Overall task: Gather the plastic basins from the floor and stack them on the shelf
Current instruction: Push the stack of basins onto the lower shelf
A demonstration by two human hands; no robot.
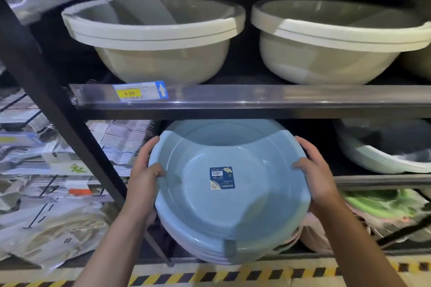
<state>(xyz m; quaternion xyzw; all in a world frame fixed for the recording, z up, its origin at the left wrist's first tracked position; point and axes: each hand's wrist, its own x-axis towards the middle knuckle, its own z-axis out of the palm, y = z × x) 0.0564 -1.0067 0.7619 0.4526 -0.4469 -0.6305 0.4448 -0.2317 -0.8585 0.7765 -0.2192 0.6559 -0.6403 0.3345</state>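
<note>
A nested stack of blue basins (229,184) is held tilted at the mouth of the lower shelf bay, clamped at its rim by the left hand (144,179) on the left side and the right hand (318,175) on the right; the placing step is judged to be in hand, and a level push inward under the upper shelf rail (256,98) is called for next. Two beige basins (154,37) are noted above, a pale basin (384,147) to the right in the same bay, and the black upright (53,100) close on the left; clearance is judged tight.
</note>
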